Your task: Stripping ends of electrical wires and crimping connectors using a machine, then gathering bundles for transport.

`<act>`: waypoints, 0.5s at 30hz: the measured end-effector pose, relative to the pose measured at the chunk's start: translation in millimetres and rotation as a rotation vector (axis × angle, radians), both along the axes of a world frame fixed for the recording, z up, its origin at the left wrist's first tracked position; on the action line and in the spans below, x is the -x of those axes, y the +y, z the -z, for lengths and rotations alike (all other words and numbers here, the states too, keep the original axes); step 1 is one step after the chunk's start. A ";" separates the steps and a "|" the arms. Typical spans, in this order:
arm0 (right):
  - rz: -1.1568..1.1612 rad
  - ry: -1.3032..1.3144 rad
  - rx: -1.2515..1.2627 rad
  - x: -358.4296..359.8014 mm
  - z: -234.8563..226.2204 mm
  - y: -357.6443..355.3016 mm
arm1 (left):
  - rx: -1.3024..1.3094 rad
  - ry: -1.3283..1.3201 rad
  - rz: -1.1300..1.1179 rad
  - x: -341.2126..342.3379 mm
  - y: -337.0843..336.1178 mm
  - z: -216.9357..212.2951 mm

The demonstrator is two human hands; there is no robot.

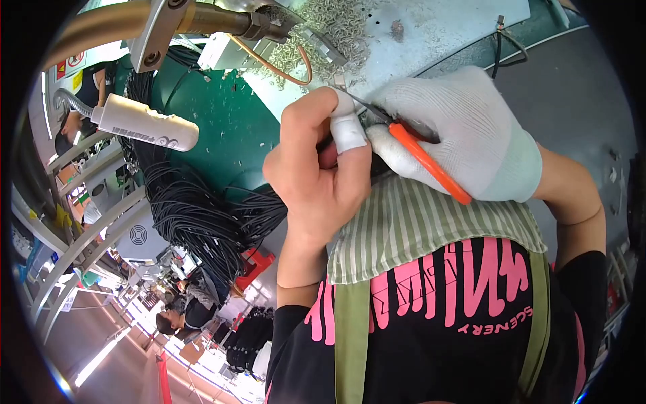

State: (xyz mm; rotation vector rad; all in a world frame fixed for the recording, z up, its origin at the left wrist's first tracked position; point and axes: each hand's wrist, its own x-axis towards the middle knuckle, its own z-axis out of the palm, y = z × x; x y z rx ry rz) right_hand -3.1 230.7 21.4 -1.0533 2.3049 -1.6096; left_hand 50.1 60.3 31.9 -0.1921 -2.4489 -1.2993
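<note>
Over my lap, my left hand (319, 158) is bare, with white tape (348, 132) round one finger. Its fingers are curled and pinched together; what they hold, if anything, is hidden. Close on its right, my right hand (464, 135) wears a white knitted glove and grips a tool with an orange handle (431, 163). A thin grey metal blade (369, 104) runs from that handle up and left, past the left hand's fingertips. The tool's exact kind does not show clearly.
Small pale scraps (330, 34) lie heaped on a white board (437, 34) over a green surface (208, 121). A thick bundle of black cables (195, 209) hangs at left. A metal pipe fixture (202, 19) and white cylinder (148, 123) jut in. Another person (195, 310) sits lower left.
</note>
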 end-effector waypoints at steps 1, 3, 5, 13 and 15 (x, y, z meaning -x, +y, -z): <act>-0.044 -0.046 -0.001 1.2 0.9 -0.1 | -0.061 -0.124 0.026 -0.9 -3.7 -1.4; -0.056 -0.042 -0.007 3.1 2.8 0.6 | -0.120 -0.247 0.051 -2.8 -5.7 -1.6; -0.086 -0.062 -0.059 2.4 4.9 -0.4 | -0.411 -0.349 -0.026 -4.5 -4.3 -2.2; 0.261 0.394 -0.289 -8.6 23.6 -18.0 | -0.578 -0.547 -0.078 2.2 -9.3 2.2; 0.164 0.240 -0.196 -7.1 26.4 -12.2 | -0.585 -0.562 -0.068 3.3 -13.3 8.4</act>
